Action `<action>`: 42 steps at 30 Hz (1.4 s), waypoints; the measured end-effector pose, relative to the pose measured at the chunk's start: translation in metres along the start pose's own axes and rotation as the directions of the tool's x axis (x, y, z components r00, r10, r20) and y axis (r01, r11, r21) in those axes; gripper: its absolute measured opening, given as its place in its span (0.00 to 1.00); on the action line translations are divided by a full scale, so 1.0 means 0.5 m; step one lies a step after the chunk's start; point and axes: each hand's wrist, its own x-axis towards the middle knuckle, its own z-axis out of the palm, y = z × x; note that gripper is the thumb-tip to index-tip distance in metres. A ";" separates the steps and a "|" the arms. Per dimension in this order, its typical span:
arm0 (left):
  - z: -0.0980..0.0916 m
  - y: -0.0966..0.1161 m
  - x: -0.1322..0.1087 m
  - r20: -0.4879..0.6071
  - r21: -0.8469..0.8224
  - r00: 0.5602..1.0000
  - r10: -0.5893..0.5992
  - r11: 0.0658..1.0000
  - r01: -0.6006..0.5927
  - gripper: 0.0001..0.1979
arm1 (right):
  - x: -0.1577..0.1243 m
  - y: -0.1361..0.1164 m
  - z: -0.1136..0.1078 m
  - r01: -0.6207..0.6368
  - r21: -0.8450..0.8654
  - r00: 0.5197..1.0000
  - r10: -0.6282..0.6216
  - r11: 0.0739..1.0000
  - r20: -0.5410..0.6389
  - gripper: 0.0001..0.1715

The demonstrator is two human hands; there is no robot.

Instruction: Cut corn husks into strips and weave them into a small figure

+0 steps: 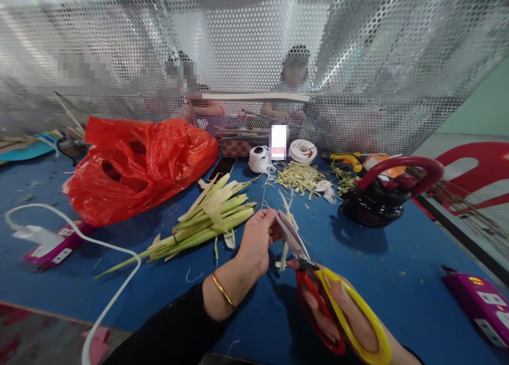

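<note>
My left hand [257,240] is closed in a pinch by the scissor tips, at a pale dried leaf piece [287,208] and fine white thread. Part of that piece is hidden by the fingers and blades. My right hand [324,306] grips a pair of scissors [358,312] with one red and one yellow handle. Their blades point up and left and reach the left fingertips. Just left of my hands lies a bundle of long green-yellow leaf strips [210,216], bound near its narrow end. A spool of white thread [259,161] stands behind.
A red plastic bag [139,169] lies at the left, near a white cable [99,246] and a purple power strip [63,248]. Cut plant scraps [300,178], a ribbon roll [303,151] and a phone [222,168] sit behind. A black pot-like object [371,203] and another power strip [477,301] are right.
</note>
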 end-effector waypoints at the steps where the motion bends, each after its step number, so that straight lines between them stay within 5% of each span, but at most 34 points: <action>1: 0.000 -0.001 0.002 -0.018 0.007 1.000 -0.014 1.000 0.014 0.08 | 0.000 0.002 -0.003 -0.001 0.006 1.000 0.001 1.000 0.028 0.32; 6: -0.005 -0.008 0.017 -0.054 0.048 0.997 -0.063 0.997 0.065 0.04 | -0.004 -0.005 -0.029 0.121 -0.118 0.988 -0.108 0.986 0.111 0.41; 8: -0.009 -0.010 0.024 -0.062 0.056 0.995 -0.079 0.995 0.082 0.04 | -0.002 -0.019 -0.048 0.160 -0.306 0.984 -0.175 0.938 -0.021 0.42; 10: -0.012 -0.010 0.029 -0.065 0.057 0.994 -0.091 0.994 0.095 0.03 | 0.007 -0.034 -0.073 0.090 -0.522 0.929 -0.261 0.848 -0.263 0.38; 13: -0.014 -0.008 0.030 -0.065 0.055 0.993 -0.097 0.993 0.101 0.03 | 0.025 -0.050 -0.114 -0.155 -0.838 0.807 -0.422 0.523 -0.413 0.32; 16: -0.013 -0.007 0.027 -0.049 0.058 0.994 -0.100 0.993 0.103 0.04 | 0.034 -0.052 -0.145 -0.398 -0.915 0.814 -0.434 0.067 -0.386 0.29; 19: -0.012 -0.008 0.023 -0.018 0.069 0.995 -0.096 0.993 0.097 0.05 | 0.028 -0.053 -0.156 -0.390 -0.899 0.856 -0.440 -0.199 -0.274 0.29; 22: -0.011 -0.013 0.021 0.002 0.087 0.997 -0.076 0.993 0.075 0.06 | 0.031 -0.080 -0.143 -0.260 -0.909 0.892 -0.442 -0.325 -0.098 0.23; 24: -0.009 -0.019 0.020 0.011 0.105 0.999 -0.052 0.993 0.051 0.07 | 0.054 -0.109 -0.119 -0.169 -0.957 0.887 -0.460 -0.237 -0.042 0.15; 25: -0.007 -0.022 0.019 0.018 0.117 0.999 -0.037 0.993 0.035 0.08 | 0.073 -0.123 -0.103 -0.080 -0.993 0.872 -0.489 -0.089 -0.027 0.14; 27: -0.003 -0.030 0.015 0.042 0.151 0.999 -0.001 0.989 -0.005 0.10 | 0.122 -0.142 -0.069 0.139 -0.902 0.853 -0.512 0.408 -0.100 0.14; 28: 0.000 -0.033 0.013 0.058 0.174 0.998 0.021 0.984 -0.031 0.11 | 0.148 -0.145 -0.053 0.196 -0.721 0.873 -0.453 0.665 -0.180 0.12; 29: 0.001 -0.036 0.011 0.076 0.201 0.996 0.046 0.978 -0.060 0.12 | 0.171 -0.144 -0.040 0.207 -0.640 0.887 -0.418 0.740 -0.197 0.13; 35: 0.013 -0.021 0.037 0.092 0.418 0.946 0.310 0.851 -0.319 0.08 | 0.213 -0.125 -0.037 0.277 -0.348 0.858 -0.393 0.896 -0.330 0.21; 42: 0.066 0.043 0.147 0.256 0.696 0.843 0.472 0.515 -0.500 0.07 | 0.187 -0.161 -0.075 0.316 -0.126 0.846 -0.340 0.940 -0.410 0.19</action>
